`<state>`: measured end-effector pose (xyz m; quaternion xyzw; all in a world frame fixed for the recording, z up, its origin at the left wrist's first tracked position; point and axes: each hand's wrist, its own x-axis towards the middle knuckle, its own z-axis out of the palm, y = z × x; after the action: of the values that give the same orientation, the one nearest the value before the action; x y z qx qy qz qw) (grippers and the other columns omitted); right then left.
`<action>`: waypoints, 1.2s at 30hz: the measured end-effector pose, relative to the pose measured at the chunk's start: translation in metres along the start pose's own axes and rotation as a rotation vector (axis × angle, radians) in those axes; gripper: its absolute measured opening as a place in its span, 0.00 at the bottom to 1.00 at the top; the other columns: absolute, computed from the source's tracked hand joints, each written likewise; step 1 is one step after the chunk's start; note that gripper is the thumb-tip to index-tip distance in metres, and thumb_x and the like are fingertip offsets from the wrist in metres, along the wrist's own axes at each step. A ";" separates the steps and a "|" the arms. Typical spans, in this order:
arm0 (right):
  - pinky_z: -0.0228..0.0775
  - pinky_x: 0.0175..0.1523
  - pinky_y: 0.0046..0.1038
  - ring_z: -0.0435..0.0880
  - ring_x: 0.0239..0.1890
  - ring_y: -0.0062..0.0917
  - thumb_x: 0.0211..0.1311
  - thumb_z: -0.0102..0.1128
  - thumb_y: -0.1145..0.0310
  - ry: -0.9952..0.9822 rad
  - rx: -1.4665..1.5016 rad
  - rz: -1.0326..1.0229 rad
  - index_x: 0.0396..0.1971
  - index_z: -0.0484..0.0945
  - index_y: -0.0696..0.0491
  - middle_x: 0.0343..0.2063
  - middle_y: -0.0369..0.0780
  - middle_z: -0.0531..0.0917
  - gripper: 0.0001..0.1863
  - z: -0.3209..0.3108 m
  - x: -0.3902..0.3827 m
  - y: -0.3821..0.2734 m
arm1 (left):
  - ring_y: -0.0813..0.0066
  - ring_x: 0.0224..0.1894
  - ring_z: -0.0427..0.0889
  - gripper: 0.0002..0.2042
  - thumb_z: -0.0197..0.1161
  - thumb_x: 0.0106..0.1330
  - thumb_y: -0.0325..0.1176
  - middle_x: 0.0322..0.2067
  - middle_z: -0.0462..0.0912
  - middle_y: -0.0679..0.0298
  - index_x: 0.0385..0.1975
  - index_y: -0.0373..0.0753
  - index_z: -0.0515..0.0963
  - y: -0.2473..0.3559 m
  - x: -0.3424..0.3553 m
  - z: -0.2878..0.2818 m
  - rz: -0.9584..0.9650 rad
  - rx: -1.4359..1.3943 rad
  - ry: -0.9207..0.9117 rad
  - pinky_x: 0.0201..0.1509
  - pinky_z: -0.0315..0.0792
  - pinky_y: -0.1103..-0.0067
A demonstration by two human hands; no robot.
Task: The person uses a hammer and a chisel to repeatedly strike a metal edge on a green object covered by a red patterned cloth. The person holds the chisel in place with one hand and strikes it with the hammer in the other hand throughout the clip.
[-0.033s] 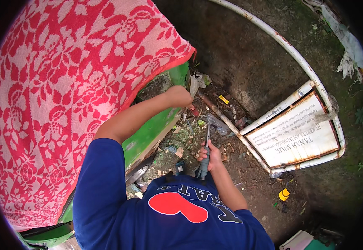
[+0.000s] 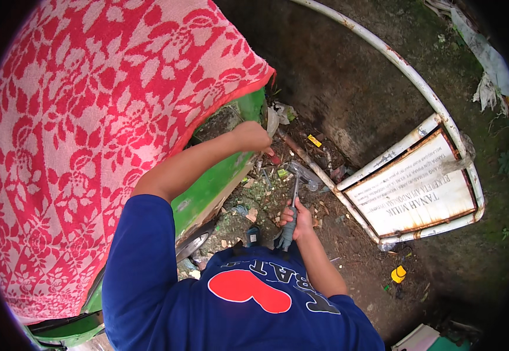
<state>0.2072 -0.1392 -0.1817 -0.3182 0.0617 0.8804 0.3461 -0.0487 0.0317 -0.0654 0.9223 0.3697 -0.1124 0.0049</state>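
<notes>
My left hand [image 2: 252, 137] is closed at the corner of the green vehicle body [image 2: 207, 190], knuckles up. A small red thing [image 2: 274, 158] shows at its fingertips; what they grip is mostly hidden. Lower and to the right, my right hand [image 2: 302, 221] wraps round the grey-green handle of a metal-shafted tool [image 2: 288, 233]. Its shaft points away from me, and the far end overlaps a clear plastic piece [image 2: 306, 176], so I cannot tell the tool's kind. A red and pink floral cloth [image 2: 108, 105] drapes over the vehicle beside my left arm.
A rusty white tubular frame with a white sign panel [image 2: 415, 181] leans at the right, its lower bar near my right hand. Litter and wood chips lie on the soil. A yellow object [image 2: 398, 273] sits lower right. A wheel [image 2: 193, 245] shows below the green body.
The far end of the tool in my right hand has tilted slightly to the right. My left hand stays nearly in place.
</notes>
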 end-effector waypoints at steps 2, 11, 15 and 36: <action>0.65 0.26 0.26 0.64 0.16 0.16 0.71 0.48 0.47 0.067 0.158 -0.006 0.34 0.71 0.47 0.16 0.28 0.65 0.18 -0.004 0.008 -0.009 | 0.54 0.28 0.84 0.27 0.53 0.62 0.61 0.21 0.82 0.58 0.22 0.40 0.80 0.000 0.002 -0.004 -0.010 0.014 -0.004 0.30 0.75 0.62; 0.64 0.27 0.26 0.65 0.16 0.16 0.72 0.45 0.47 -0.014 0.001 -0.077 0.34 0.71 0.47 0.16 0.28 0.65 0.18 0.009 0.013 -0.002 | 0.53 0.29 0.84 0.27 0.55 0.62 0.59 0.21 0.83 0.57 0.22 0.38 0.82 -0.003 -0.001 -0.005 -0.034 0.018 -0.017 0.32 0.76 0.61; 0.62 0.27 0.26 0.64 0.17 0.16 0.74 0.43 0.48 0.052 0.110 -0.087 0.33 0.70 0.47 0.17 0.29 0.65 0.18 0.007 0.011 -0.001 | 0.53 0.29 0.84 0.26 0.56 0.62 0.60 0.21 0.82 0.57 0.22 0.39 0.82 -0.001 0.005 -0.005 -0.046 0.016 0.008 0.31 0.76 0.61; 0.63 0.26 0.26 0.64 0.16 0.16 0.73 0.44 0.48 0.058 -0.018 -0.132 0.33 0.69 0.47 0.17 0.29 0.65 0.18 0.022 0.014 0.007 | 0.55 0.29 0.85 0.25 0.55 0.63 0.59 0.22 0.83 0.60 0.24 0.41 0.83 -0.001 0.005 -0.008 -0.045 0.020 -0.005 0.31 0.76 0.63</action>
<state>0.1834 -0.1297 -0.1736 -0.3499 0.0427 0.8466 0.3988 -0.0444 0.0362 -0.0587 0.9135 0.3890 -0.1187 -0.0058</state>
